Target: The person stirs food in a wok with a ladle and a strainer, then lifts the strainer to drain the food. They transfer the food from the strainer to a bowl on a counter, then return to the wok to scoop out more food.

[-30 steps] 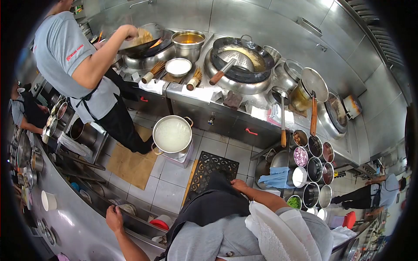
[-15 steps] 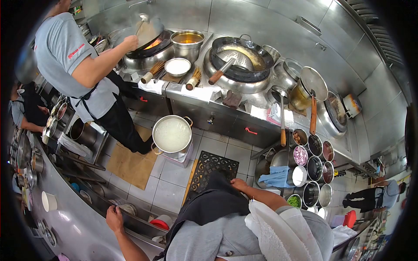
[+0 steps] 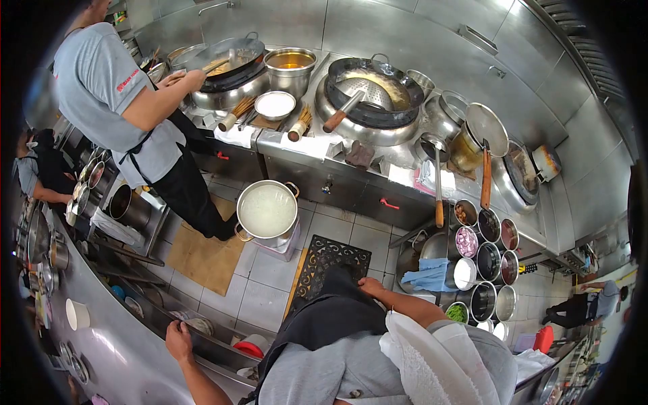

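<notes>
My left hand rests with curled fingers at the edge of the steel counter behind me. A white cup lies on that counter, and a red-rimmed container sits on the shelf below. My right hand hangs by my black apron, its fingers loosely closed and nothing showing in them. Near it on the right are a blue cloth and several metal pots of ingredients, among them chopped purple onion and cut greens.
At the left a co-worker stirs a steaming wok. A large wok with a perforated strainer sits on the range. Between us, a pot of whitish liquid stands on a low stool beside a black floor mat.
The co-worker's wok has come down flat onto the burner, the flame no longer shows, and the raised ladle is now low in the wok. My hands have not visibly moved.
</notes>
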The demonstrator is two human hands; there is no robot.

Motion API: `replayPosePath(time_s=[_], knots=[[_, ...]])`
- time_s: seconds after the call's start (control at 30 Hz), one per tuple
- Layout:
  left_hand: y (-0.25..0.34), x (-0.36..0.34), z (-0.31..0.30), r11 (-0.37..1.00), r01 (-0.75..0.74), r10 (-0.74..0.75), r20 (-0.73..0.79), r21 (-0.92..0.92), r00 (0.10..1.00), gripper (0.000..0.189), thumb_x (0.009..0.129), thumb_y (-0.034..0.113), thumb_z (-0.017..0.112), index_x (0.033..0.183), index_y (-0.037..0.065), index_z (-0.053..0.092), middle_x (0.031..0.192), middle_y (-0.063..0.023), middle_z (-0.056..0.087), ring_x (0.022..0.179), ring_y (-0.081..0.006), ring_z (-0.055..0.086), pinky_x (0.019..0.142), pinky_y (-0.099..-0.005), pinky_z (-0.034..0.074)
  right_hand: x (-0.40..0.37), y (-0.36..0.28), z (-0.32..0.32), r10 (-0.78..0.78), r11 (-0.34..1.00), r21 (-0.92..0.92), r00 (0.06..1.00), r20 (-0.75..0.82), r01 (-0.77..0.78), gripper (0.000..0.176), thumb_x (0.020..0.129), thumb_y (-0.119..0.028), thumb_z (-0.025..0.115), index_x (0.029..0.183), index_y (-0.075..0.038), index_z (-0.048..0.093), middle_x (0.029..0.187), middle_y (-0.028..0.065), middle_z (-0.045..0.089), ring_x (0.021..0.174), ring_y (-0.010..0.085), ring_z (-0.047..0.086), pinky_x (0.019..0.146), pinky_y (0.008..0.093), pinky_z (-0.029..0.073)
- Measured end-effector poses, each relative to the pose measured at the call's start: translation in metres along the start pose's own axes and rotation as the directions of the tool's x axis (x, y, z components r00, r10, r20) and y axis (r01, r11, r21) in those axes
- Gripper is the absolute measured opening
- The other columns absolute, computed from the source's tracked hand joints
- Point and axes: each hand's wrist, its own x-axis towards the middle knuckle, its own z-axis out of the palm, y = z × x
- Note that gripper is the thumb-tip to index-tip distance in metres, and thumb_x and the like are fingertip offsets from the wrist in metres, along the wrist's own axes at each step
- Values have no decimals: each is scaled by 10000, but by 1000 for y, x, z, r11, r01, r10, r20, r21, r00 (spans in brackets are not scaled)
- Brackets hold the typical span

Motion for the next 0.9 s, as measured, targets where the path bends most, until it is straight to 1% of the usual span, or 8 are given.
replayPosePath(time_s=[0.13,0.23,0.53,0.63,0.7,0.8,0.87,0.9], knots=[[-1,-1,0,999,-40,39,-30,-16,999,238,912,239,658,1042,41,680,1012,-161,700,933,-372,664,813,-446,521,7,2,-1,8,1000,-26,997,70,-7,366,768,-408,670,1018,-147,733,1007,97,737,950,297,695,816,411,533],[-2,0,1,1000,-23,23,-22,-19,999,238,912,237,657,1045,41,679,1013,-161,700,933,-374,663,813,-447,521,-4,-16,-16,19,995,-95,988,155,-4,364,787,-264,651,1115,-114,698,1128,156,707,1096,349,658,931,441,523],[-3,0,2,1000,20,-20,0,-12,1000,247,911,238,653,1058,42,680,1031,-158,698,944,-371,662,823,-447,520,-10,-18,-14,95,995,-31,990,101,-93,377,804,-298,658,1146,-143,699,1152,132,707,1094,340,664,948,433,521],[0,1,3,999,35,-35,3,-14,999,258,906,237,652,1062,33,677,1016,-158,697,937,-364,664,822,-444,519,-14,-16,-11,96,995,-1,995,35,-96,361,805,-305,652,1126,-150,711,1147,120,712,1094,330,666,949,429,521],[6,2,4,995,100,-100,46,5,994,269,897,224,649,1067,18,672,993,-160,700,929,-348,673,819,-435,520,-27,-25,-24,124,992,-6,989,80,-124,357,806,-318,649,1111,-148,718,1142,118,714,1088,322,668,950,427,521],[17,9,56,918,215,-179,135,-333,975,287,875,209,640,1072,2,670,977,-162,712,925,-316,685,806,-417,525,-27,-5,-12,149,988,28,984,101,-153,350,808,-339,646,1085,-143,730,1146,127,709,1084,319,669,948,427,521],[35,5,119,619,501,-139,543,-605,828,244,891,211,638,1013,5,680,843,-96,700,791,-222,657,714,-389,520,-26,20,1,126,990,55,989,80,-130,353,807,-354,647,1073,-139,736,1141,137,708,1077,322,670,943,428,521],[59,-8,132,863,279,-4,545,-421,838,334,862,233,630,1106,11,679,1011,-180,722,957,-312,692,827,-416,532,-30,30,5,103,992,64,993,60,-107,358,805,-362,649,1070,-138,738,1132,141,710,1071,326,671,939,428,521]])
